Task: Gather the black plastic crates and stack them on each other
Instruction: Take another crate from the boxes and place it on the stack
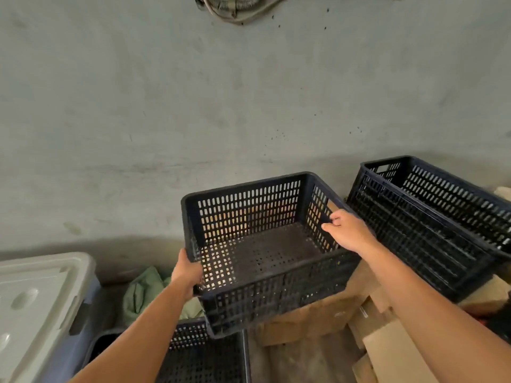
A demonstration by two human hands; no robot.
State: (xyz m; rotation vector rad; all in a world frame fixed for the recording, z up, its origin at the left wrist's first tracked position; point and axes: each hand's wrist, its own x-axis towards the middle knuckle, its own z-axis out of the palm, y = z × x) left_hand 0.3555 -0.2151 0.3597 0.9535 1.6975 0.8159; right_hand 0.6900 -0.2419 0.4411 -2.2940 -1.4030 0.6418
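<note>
I hold an empty black slotted plastic crate (265, 297) in the air at the middle of the view, tilted slightly. My left hand (185, 273) grips its left rim. My right hand (349, 230) grips its right rim from above. A second black crate (425, 230) sits to the right, on top of cardboard. A third black crate (201, 355) lies low at the bottom, partly hidden under the held crate and my left arm.
A grey concrete wall (193, 106) stands close ahead. A pale-lidded blue storage box (38, 308) is at the lower left. A green cloth bundle (143, 291) lies behind the low crate. Cardboard boxes (387, 346) fill the lower right.
</note>
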